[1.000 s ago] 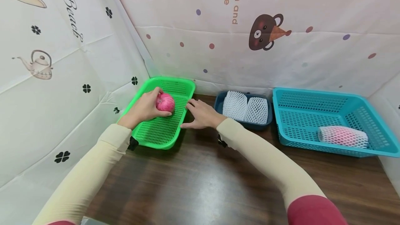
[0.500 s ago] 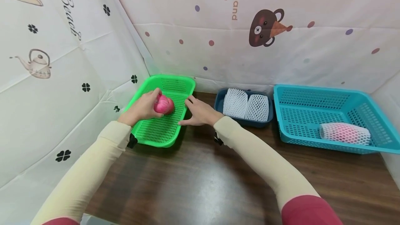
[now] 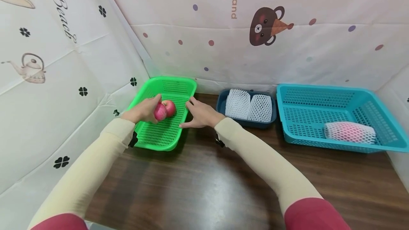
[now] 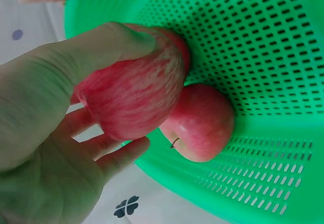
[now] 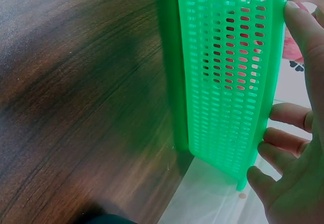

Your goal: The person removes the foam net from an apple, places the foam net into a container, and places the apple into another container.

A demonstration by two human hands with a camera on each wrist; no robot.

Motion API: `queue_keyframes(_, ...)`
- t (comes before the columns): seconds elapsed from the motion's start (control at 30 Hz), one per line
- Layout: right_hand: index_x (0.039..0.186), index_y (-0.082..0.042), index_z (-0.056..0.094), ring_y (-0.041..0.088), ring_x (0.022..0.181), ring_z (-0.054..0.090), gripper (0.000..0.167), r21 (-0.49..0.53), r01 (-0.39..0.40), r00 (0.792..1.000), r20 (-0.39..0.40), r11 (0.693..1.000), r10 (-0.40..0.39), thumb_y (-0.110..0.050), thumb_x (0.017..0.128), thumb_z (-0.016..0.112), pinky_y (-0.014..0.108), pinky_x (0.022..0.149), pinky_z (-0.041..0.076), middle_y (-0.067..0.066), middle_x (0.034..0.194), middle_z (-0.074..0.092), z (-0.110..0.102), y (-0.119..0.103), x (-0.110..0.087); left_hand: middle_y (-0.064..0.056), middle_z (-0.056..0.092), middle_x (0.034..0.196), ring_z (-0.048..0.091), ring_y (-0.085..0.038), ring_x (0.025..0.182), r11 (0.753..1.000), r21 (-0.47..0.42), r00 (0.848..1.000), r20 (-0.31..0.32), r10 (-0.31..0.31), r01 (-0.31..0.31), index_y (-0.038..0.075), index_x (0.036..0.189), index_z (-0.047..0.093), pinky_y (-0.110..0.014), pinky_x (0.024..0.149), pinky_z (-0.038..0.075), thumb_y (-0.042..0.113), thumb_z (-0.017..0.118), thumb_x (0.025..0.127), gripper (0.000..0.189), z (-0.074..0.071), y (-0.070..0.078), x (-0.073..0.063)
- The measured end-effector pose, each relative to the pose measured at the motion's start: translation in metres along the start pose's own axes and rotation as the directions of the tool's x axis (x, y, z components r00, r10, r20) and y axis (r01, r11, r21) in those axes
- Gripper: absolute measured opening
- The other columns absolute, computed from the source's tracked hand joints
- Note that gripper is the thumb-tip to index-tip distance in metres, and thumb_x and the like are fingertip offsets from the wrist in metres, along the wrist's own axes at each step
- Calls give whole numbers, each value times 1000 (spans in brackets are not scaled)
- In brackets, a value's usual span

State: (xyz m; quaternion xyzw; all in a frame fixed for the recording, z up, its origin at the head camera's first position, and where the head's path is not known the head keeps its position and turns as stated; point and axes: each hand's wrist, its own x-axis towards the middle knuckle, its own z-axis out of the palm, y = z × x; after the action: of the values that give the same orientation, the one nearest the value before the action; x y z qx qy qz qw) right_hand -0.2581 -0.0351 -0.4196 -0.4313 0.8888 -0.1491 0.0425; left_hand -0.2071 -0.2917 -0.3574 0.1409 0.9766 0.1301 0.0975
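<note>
My left hand [image 3: 145, 111] holds a pink-red striped apple [image 4: 134, 92] between thumb and fingers, over the green basket [image 3: 156, 148]. Below it in the basket lies another apple [image 4: 202, 125], its stem showing in the left wrist view. Behind the held one, a red rounded edge [image 4: 177, 44] shows, mostly hidden. My right hand [image 3: 204, 113] is spread along the basket's right rim, with thumb and fingertips right at the edge in the right wrist view.
A dark blue tray [image 3: 255, 123] with white foam net sleeves [image 3: 238, 104] stands to the right of the green basket. Farther right is a turquoise basket [image 3: 313, 116] holding fruit in a foam net [image 3: 349, 132]. Printed cloth [image 3: 204, 52] hangs behind the brown table [image 3: 204, 180].
My left hand has moved slightly left and toward me with the apple, uncovering the other apple in the basket. My right hand has stayed at the basket's rim.
</note>
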Motion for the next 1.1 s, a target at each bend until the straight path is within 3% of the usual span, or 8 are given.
queue_keyframes(0.1,145,-11,43,17,99,57,95,3,-9,1000,7,1000,9,-80,82,62,30,83,54,8,142,39,0,0,0,-22,64,104,65,-39,97,1000,25,1000,23,-10,10,5,113,43,-50,83,57,2,91,67,67,2,-3,4)
queue_keyframes(0.27,146,-9,44,18,95,58,96,11,-9,1000,7,1000,9,-79,83,63,31,81,54,9,140,39,1,2,0,-20,63,104,64,-35,96,995,60,992,98,-83,77,7,116,45,-47,81,55,10,93,68,68,8,-3,10)
queue_keyframes(0.43,149,-9,42,19,100,59,98,5,-18,1000,12,1000,18,-79,83,63,33,86,55,11,146,38,-1,1,-1,-24,62,116,62,-39,106,988,85,980,144,-138,127,5,134,46,-51,87,55,12,95,67,83,14,0,15)
queue_keyframes(0.57,154,-7,37,24,114,60,105,-5,-18,999,34,1000,18,-80,83,61,36,95,54,17,159,30,-2,1,-1,-26,60,126,59,-42,114,980,129,972,158,-174,154,7,148,38,-57,92,53,19,95,70,98,18,1,19)
queue_keyframes(0.73,157,-6,35,27,123,58,108,-5,-18,998,53,1000,18,-81,83,59,37,99,53,20,163,25,-1,0,-1,-27,59,133,58,-41,120,981,126,971,168,-170,149,8,157,26,-60,97,49,21,94,72,110,26,0,22)
queue_keyframes(0.87,154,-7,37,22,111,60,105,5,-17,999,48,1000,17,-81,83,60,34,93,55,18,158,30,-1,0,0,-30,56,136,56,-41,124,984,90,970,178,-168,154,7,160,19,-60,99,48,17,93,72,115,29,0,25)
queue_keyframes(1.1,152,-7,40,21,108,58,103,4,-15,999,44,1000,14,-81,83,59,34,91,55,16,155,32,-1,2,0,-32,54,134,53,-47,127,989,85,979,153,-132,120,7,146,36,-63,94,51,24,92,78,90,33,0,33)
